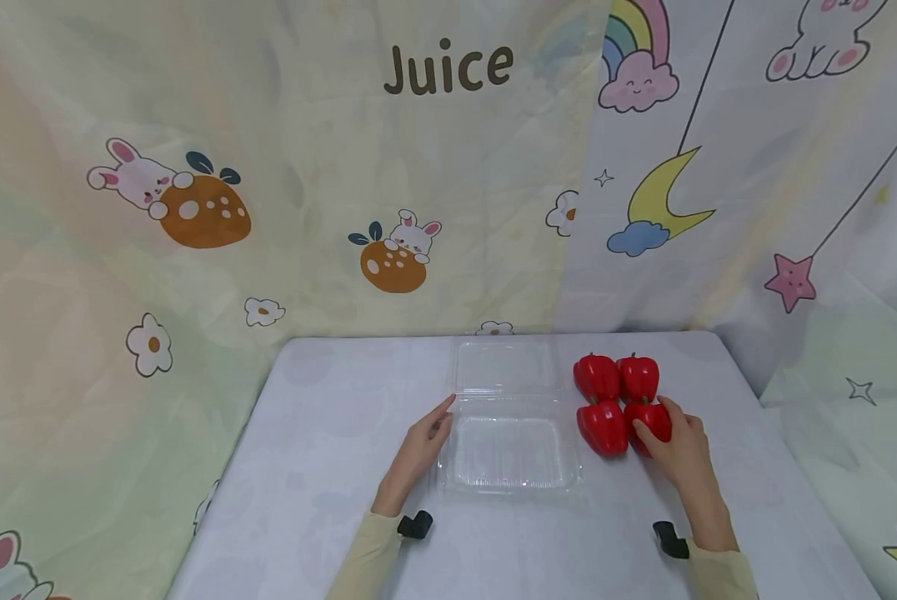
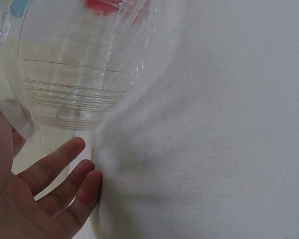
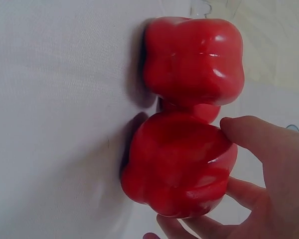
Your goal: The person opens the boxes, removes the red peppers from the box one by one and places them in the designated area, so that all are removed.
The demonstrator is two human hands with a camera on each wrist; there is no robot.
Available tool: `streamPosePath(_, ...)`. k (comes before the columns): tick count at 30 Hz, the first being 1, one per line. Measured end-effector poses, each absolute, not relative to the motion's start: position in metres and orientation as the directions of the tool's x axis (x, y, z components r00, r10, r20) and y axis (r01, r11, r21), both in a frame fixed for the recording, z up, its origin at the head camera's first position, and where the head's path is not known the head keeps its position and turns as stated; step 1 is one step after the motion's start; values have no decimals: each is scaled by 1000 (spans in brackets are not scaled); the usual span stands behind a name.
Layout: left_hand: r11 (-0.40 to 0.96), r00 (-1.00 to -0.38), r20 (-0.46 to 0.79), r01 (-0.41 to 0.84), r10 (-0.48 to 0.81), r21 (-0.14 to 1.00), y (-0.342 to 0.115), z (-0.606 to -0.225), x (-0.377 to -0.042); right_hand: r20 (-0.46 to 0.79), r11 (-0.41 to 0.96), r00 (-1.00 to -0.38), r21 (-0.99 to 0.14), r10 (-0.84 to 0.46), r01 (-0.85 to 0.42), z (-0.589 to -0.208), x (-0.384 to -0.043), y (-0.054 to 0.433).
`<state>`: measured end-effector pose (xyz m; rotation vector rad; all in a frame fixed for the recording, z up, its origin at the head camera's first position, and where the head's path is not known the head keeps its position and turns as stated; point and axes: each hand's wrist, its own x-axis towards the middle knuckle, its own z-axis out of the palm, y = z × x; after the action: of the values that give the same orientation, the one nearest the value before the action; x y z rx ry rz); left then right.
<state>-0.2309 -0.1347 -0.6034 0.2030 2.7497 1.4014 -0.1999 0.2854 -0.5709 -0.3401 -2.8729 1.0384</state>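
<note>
A clear plastic clamshell container [image 1: 514, 454] lies with its lid [image 1: 504, 367] folded back in the head view. At its left edge is my left hand [image 1: 418, 446], fingers loosely extended; in the left wrist view the fingers [image 2: 55, 167] lie beside the container wall [image 2: 74, 94]. My right hand [image 1: 684, 450] holds the front right red bell pepper [image 1: 654, 417], thumb on one side and fingers on the other. The right wrist view shows this pepper up close, the fingers partly hidden behind it. Three more red bell peppers [image 1: 603, 427] sit beside it.
The container and peppers are on a table with a white cloth [image 1: 328, 433]. Printed fabric [image 1: 306, 167] hangs behind and along the sides. A black wrist strap piece [image 1: 416, 524] shows at the left wrist, and another [image 1: 670, 540] at the right.
</note>
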Motion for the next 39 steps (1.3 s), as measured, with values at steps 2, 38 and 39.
streamPosePath(2,578,-991,15,92,137,811,-135,-603,-231,-17,751,-973,-633,230,188,-571,-200,285)
streamPosePath(38,577,-990,19,97,139,811,-134,-604,-231,-5,751,-968,-631,249,197,-564,-199,286)
streamPosePath(39,576,-990,21,97,139,812,-134,-604,-231,-3,751,-968,-630,252,197,-564,-199,287)
